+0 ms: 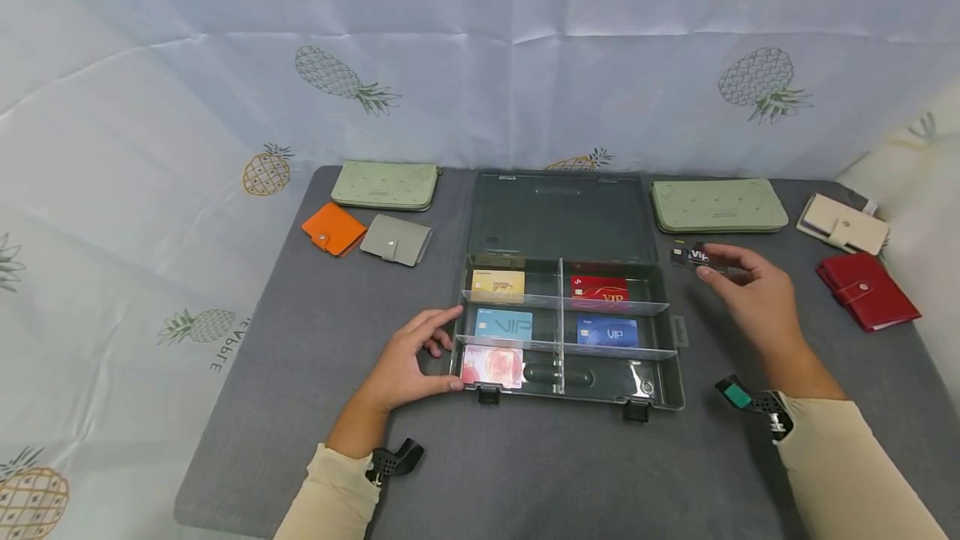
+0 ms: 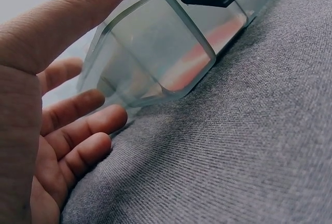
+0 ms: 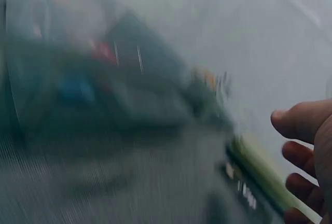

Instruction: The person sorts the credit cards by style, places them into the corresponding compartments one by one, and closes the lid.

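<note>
Left hand (image 1: 405, 361) rests relaxed, fingers straight, against front-left corner of open compartment box (image 1: 660, 357) at centre of grey tabletop (image 1: 300, 407). Right hand (image 1: 753, 294) hovers just right of box, fingertips reaching black VIP card (image 1: 693, 257) lying nr green wallet (image 1: 718, 205); grip unclear, wrist view blurred
</note>
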Tool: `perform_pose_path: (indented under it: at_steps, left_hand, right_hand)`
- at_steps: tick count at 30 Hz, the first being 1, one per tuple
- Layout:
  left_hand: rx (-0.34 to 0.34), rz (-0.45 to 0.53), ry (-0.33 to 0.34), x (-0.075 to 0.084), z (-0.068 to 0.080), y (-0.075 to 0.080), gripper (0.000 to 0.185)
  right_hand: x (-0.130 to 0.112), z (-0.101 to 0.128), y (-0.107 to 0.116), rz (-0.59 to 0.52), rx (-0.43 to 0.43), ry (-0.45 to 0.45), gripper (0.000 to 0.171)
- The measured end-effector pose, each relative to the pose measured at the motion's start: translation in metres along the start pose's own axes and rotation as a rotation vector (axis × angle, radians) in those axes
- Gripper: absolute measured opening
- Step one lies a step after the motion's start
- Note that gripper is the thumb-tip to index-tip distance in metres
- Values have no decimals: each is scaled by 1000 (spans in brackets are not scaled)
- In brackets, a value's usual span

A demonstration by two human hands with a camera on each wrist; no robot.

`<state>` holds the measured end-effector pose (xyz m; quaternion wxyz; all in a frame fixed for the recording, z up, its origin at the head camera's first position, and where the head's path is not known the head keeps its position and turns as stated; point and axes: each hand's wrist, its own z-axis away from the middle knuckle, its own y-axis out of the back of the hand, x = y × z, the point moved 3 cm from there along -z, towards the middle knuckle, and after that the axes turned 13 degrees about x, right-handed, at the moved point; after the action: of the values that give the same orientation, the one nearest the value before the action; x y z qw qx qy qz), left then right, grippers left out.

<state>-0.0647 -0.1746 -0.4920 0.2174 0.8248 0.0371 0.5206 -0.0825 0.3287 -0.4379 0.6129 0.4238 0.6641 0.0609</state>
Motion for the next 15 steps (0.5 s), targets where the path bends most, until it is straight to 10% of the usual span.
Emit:
perform_pose_path:
  at_steps: [15]
  left_hand:
    - [-5,23,-8,1,-1,-1,96]
  right_hand:
    - [46,-42,-7,257,-262,43,74]
